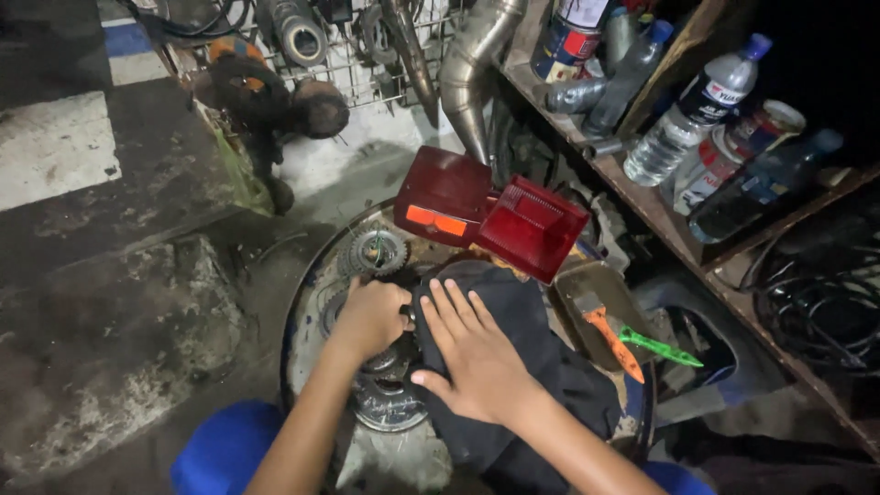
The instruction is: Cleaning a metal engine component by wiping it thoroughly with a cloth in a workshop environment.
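Observation:
My left hand (371,316) is closed in a fist on a small dark metal part over a round metal tray (307,302); what the part is stays hidden by my fingers. My right hand (472,353) lies flat with fingers spread on a dark cloth (541,357) draped over the tray's right half. A toothed sprocket (374,252) lies just beyond my left hand. A shiny round metal disc (390,403) sits below my left wrist. Both forearms reach in from the bottom edge.
Two red tail-light lenses (490,213) rest at the tray's far edge. An orange-handled tool (612,341) and a green one (658,346) lie in a small pan to the right. A wooden shelf (642,197) holds bottles and cans. An exhaust pipe (472,64) and spare parts hang behind.

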